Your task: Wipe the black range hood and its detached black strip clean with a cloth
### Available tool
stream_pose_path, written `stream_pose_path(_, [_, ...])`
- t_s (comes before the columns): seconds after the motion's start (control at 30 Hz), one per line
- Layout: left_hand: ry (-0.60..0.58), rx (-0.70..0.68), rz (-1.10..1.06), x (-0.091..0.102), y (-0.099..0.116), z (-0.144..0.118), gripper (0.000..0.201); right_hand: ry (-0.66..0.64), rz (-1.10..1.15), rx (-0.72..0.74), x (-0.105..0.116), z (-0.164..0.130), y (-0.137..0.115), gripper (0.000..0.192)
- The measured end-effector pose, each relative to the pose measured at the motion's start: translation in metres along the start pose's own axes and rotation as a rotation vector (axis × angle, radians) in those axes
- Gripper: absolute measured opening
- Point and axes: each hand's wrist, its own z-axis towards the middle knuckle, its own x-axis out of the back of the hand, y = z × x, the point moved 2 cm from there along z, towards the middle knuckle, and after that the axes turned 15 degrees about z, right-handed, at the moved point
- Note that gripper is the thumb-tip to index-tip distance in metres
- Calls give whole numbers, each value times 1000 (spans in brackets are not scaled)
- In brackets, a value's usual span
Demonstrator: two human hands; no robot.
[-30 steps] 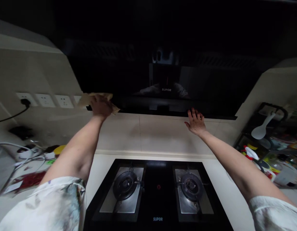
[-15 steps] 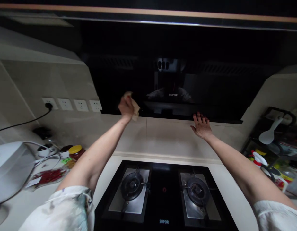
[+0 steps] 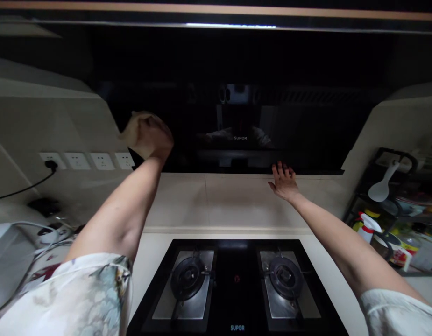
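A black glossy range hood (image 3: 208, 126) marked SUPOR spans the wall in front of me. At its left end my left hand (image 3: 156, 137) holds a tan cloth (image 3: 134, 133) against the dark panel; the fingers are partly hidden and slightly blurred. My right hand (image 3: 285, 182) rests with spread fingers on the hood's lower edge, right of the logo, and nothing is in it. Below both arms lies a black gas cooktop (image 3: 237, 298) with a left burner (image 3: 187, 278) and a right burner (image 3: 286, 277).
Several wall sockets (image 3: 77, 161) sit left of the hood, one with a black plug (image 3: 51, 164). A white appliance (image 3: 9, 266) stands on the left counter. At right, a dark rack (image 3: 364, 200) holds a white ladle (image 3: 383, 184), and a spray bottle (image 3: 368, 227) stands by it.
My left hand has swept the cloth leftward and slightly up to the hood's left end. My right hand stays on the lower edge. The view has shifted slightly.
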Motion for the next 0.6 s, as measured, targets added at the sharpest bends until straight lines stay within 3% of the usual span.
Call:
stream_pose_path(0.07, [54,-28,-13,0,31,-11,35,2,-15,7,0,0,-1,77])
stream_pose_path(0.17, [18,-177,-105,1,83,-22,33,-4,-26,6,0,0,-1,76])
stream_pose_path(0.27, [-59,-416,-214,7,138,-33,35,1,-24,14,2,0,-1,76])
stream_pose_path(0.43, [-131,-805,-219,23,220,-59,38,4,-17,35,2,-1,1,75])
stream_pose_path(0.53, [-129,-875,-184,31,243,-58,40,13,-12,56,1,-1,4,76])
stream_pose_path(0.6, [-109,-853,-122,35,239,-44,39,12,-7,65,0,-2,6,77])
